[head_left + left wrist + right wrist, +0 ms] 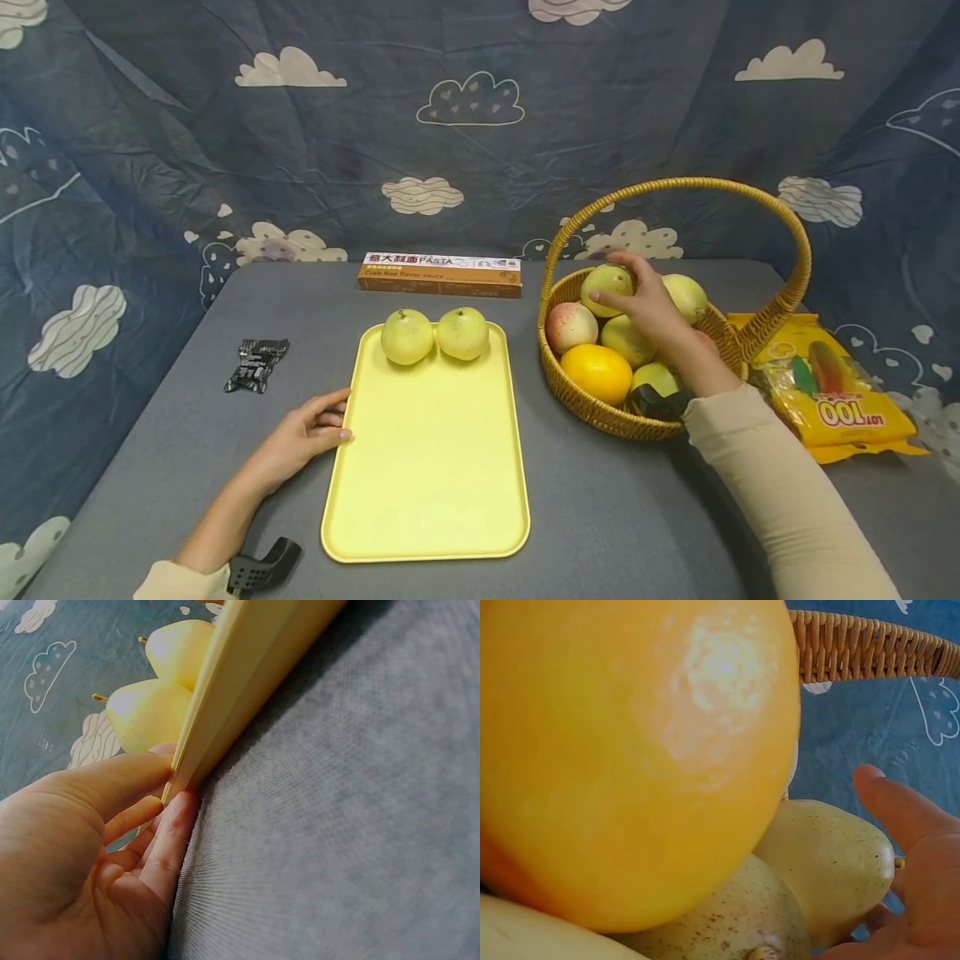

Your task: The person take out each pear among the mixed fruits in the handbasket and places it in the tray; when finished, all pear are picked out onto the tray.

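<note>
My left hand [303,437] pinches the left rim of a pale yellow tray [427,467], thumb over the rim and fingers against its outer side. Two yellow-green pears [407,337] sit side by side at the tray's far end. Over the wicker basket [592,408], my right hand [652,304] spreads around a pear [603,287] at the top of the pile. In the right wrist view its thumb stands apart from that pear [829,862]; finger contact is partly hidden. An orange [597,374] and a peach [572,327] lie in the basket with more pears.
The basket's tall handle [690,183] arches above the right hand. A yellow snack bag [840,400] lies right of the basket. Behind the tray stands a pasta box [439,275]; a small black packet [257,365] lies left. A cloud-patterned cloth hangs behind the table.
</note>
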Demonstrator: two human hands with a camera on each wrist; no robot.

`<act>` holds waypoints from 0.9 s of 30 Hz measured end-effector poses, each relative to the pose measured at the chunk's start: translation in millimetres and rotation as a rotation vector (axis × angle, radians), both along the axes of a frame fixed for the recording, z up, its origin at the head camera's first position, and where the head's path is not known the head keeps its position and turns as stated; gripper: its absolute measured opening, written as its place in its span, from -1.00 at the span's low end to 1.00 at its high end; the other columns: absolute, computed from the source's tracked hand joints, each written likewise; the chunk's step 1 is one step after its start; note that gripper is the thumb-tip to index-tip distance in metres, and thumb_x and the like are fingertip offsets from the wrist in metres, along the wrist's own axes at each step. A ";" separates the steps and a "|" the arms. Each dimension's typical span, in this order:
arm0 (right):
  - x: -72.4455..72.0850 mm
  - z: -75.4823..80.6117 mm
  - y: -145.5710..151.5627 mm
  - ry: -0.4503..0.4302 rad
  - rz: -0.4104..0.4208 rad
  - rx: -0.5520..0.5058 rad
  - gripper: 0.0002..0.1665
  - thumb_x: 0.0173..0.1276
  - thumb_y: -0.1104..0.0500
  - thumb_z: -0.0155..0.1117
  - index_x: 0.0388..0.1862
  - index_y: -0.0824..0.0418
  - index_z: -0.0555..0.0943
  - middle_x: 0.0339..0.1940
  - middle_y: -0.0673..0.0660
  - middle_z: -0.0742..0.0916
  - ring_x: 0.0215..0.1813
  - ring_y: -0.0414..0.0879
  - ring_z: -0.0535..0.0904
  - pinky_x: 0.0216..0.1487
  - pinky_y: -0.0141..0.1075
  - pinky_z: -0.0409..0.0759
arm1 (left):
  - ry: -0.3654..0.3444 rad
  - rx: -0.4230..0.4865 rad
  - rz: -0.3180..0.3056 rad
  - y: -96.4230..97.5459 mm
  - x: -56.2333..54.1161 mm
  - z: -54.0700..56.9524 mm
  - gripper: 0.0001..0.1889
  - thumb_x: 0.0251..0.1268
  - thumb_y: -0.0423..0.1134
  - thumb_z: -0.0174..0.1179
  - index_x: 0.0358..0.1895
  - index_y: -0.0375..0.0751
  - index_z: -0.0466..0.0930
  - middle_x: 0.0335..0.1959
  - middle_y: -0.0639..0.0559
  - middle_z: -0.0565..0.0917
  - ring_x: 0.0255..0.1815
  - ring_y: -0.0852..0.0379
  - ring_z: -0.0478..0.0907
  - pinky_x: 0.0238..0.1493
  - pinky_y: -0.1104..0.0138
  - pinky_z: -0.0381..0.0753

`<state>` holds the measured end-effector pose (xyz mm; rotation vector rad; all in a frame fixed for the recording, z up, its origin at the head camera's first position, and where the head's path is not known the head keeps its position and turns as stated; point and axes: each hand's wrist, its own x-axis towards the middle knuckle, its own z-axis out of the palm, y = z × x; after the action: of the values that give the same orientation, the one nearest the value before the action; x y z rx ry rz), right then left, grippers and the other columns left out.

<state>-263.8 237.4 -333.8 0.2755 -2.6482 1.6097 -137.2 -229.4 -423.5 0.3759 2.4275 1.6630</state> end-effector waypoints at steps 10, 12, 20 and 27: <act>-0.1 -2.5 2.7 -0.088 -0.004 0.007 -0.15 0.22 0.06 0.25 0.37 0.16 0.04 0.38 0.14 0.11 0.19 0.06 0.25 0.13 -0.09 0.29 | 0.015 -0.004 0.000 -0.4 0.0 -0.4 -0.35 0.13 -0.31 0.23 0.28 -0.38 0.20 0.03 -0.26 0.36 -0.10 0.04 0.42 -0.16 0.43 0.48; -0.2 -2.5 3.0 -0.099 -0.008 0.020 -0.15 0.22 0.07 0.24 0.38 0.14 0.03 0.37 0.15 0.12 0.20 0.07 0.24 0.13 -0.07 0.28 | 0.017 -0.002 -0.002 -0.4 0.1 -0.5 -0.35 0.13 -0.31 0.23 0.28 -0.39 0.20 0.03 -0.26 0.36 -0.10 0.04 0.42 -0.15 0.43 0.48; -3.2 -3.9 2.1 -0.081 -0.007 0.083 -0.17 0.22 0.23 0.25 0.38 0.17 0.04 0.39 0.20 0.09 0.28 0.16 0.13 0.20 0.03 0.18 | 0.015 0.009 0.000 -0.3 0.8 -0.4 -0.35 0.13 -0.31 0.23 0.28 -0.39 0.20 0.03 -0.27 0.35 -0.11 0.07 0.42 -0.15 0.44 0.47; -2.8 -2.2 1.7 -0.063 -0.014 0.139 -0.15 0.18 0.26 0.28 0.37 0.14 0.07 0.37 0.22 0.13 0.28 0.17 0.13 0.19 0.06 0.17 | 0.010 0.005 0.002 0.1 0.8 0.2 -0.35 0.13 -0.30 0.23 0.29 -0.37 0.19 0.04 -0.26 0.35 -0.10 0.06 0.41 -0.15 0.44 0.47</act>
<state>-266.7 239.1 -335.9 0.2132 -2.8070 1.4568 -136.4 -229.3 -423.3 0.3836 2.4320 1.6718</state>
